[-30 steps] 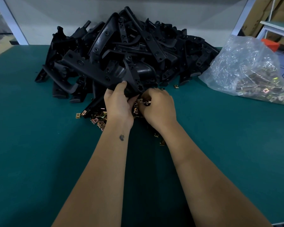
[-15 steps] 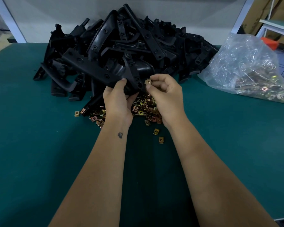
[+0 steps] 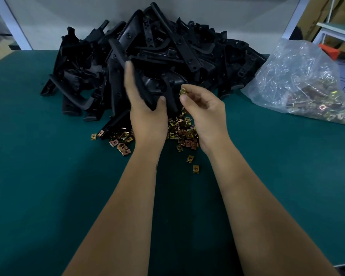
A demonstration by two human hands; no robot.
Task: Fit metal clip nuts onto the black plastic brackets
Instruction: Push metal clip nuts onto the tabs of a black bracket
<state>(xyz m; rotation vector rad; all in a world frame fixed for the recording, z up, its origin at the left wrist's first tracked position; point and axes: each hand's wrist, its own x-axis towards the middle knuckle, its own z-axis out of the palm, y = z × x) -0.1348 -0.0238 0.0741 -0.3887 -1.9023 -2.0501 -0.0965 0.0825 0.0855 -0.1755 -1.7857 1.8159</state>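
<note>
My left hand grips a long black plastic bracket, lifted and tilted in front of the pile. My right hand pinches one brass-coloured clip nut between thumb and forefinger, just right of the bracket's lower end. A big heap of black brackets lies at the back of the green table. Loose clip nuts are scattered under and between my hands.
A clear plastic bag of clip nuts lies at the right on the table. A white wall stands behind the heap. Two stray clip nuts lie nearer to me. Another table and boxes show at far right.
My right hand rose from the loose nuts with one nut pinched. My left hand shifted its grip up the bracket and turned it more upright.
</note>
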